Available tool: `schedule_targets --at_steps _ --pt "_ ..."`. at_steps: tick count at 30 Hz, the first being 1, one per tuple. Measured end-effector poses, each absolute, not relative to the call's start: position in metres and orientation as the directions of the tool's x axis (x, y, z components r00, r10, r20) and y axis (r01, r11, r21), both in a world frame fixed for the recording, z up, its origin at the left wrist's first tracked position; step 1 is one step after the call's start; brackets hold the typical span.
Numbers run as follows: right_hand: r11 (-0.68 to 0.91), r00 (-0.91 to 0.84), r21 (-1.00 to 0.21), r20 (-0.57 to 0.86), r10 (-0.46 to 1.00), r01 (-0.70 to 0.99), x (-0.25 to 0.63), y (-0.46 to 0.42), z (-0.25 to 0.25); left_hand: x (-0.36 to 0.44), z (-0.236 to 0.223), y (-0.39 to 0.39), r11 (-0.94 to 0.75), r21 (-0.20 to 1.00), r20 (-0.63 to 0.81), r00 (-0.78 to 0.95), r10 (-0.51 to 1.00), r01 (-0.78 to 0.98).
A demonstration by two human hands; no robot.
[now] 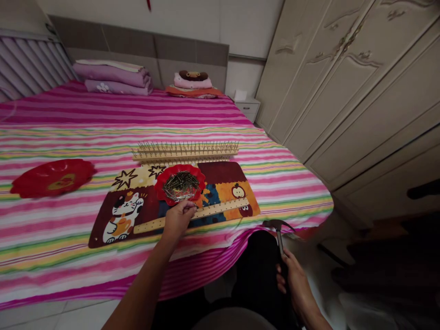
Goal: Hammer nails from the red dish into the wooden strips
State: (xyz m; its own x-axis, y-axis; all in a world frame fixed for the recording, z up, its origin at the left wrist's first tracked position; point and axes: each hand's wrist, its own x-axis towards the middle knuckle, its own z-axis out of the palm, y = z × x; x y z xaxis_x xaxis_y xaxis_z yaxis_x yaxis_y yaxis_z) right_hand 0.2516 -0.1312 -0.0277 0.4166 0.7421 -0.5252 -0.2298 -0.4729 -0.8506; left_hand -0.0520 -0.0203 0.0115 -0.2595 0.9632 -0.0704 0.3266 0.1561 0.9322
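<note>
A pale wooden strip [220,208] lies across a patterned mat [99,224] on the bed. Small nails stand up along its right part, while dark dots mark the left part. My left hand [179,217] is over the strip's middle with thumb and fingertips pinched together; anything between them is too small to make out. Just behind it, a red scalloped bowl [161,183] holds a heap of nails [182,184]. My right hand [294,275] grips a claw hammer [279,231] by its handle, head up, beside the bed's front edge and my knee.
Behind the mat are wooden strips [189,153] bristling with upright nails. A red tray [55,178] rests on the striped bedsheet [113,137] at left. Folded bedding [117,78] sits by the headboard [130,46]. Wardrobe doors [330,91] line the right side.
</note>
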Motion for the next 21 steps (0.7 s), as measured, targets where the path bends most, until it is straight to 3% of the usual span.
schedule_targets --at_steps 14,18,21 --pt "-0.492 0.483 -0.858 -0.495 0.722 -0.144 0.238 -0.14 -0.015 -0.051 0.005 -0.025 0.09 0.829 0.052 -0.236 0.97 0.551" --pt "-0.486 0.305 -0.873 -0.472 0.827 -0.035 0.22 -0.136 0.005 -0.052 0.002 -0.025 0.049 0.799 0.101 -0.214 0.972 0.599" --pt "-0.354 0.089 -0.925 -0.344 0.935 0.14 0.202 -0.125 0.026 -0.051 0.001 -0.026 0.017 0.795 0.132 -0.2 0.971 0.607"
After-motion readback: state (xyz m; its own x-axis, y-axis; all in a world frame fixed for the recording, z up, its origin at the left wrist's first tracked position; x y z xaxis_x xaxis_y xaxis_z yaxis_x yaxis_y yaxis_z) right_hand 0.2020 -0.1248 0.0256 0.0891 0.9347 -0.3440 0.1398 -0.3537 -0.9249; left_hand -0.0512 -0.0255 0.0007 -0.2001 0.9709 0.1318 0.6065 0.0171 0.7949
